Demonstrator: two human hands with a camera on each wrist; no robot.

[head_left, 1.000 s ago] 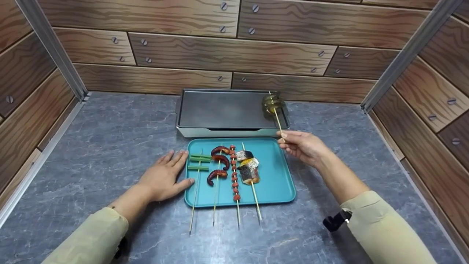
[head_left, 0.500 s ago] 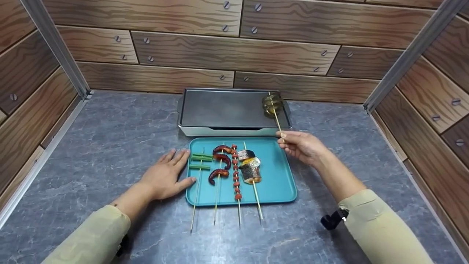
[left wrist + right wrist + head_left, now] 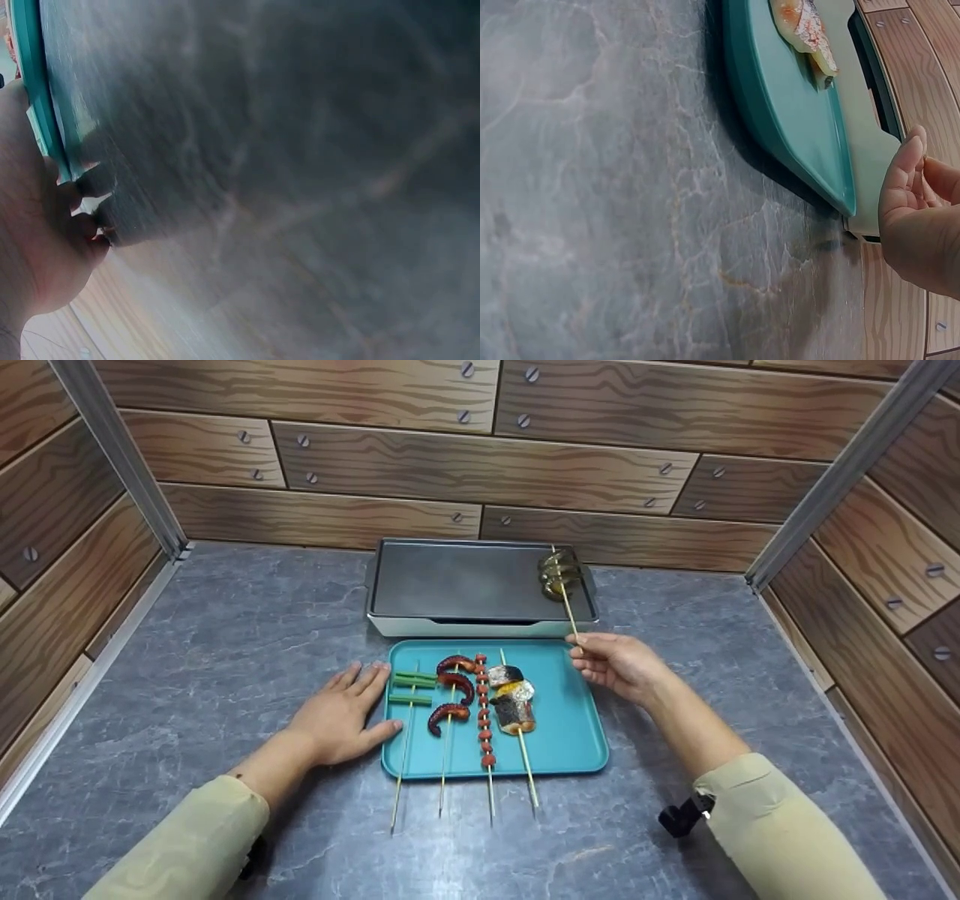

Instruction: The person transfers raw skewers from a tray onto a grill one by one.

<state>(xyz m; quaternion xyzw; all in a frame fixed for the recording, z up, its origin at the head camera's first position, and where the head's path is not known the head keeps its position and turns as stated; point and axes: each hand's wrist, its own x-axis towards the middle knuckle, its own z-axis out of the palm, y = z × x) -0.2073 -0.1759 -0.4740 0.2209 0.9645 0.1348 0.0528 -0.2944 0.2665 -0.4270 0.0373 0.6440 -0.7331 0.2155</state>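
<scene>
My right hand [image 3: 619, 664] pinches the lower end of a wooden skewer [image 3: 570, 613] threaded with dark green, glossy pieces [image 3: 559, 575], which lie over the right end of the dark griddle plate [image 3: 457, 581]. In the right wrist view, thumb and fingertips of that hand [image 3: 919, 202] meet in front of the griddle's pale side. My left hand [image 3: 341, 720] rests flat with spread fingers at the left edge of the teal tray [image 3: 574, 735], its thumb over the rim. The left wrist view shows the same hand [image 3: 45, 225] beside the tray's side.
Across the tray lie skewers of green stalks [image 3: 411, 700], octopus tentacles [image 3: 448, 716], small red pieces [image 3: 484, 724] and silvery fish chunks [image 3: 514, 712]. Their stick ends overhang the front rim. Wood-patterned panels [image 3: 375, 465] enclose the grey marbled table [image 3: 247, 630] at the back and sides.
The whole head view has shifted slightly. Against the griddle, the green skewer barely moves, its pieces turning a little, while my right hand keeps its pinch. My left hand stays at the tray.
</scene>
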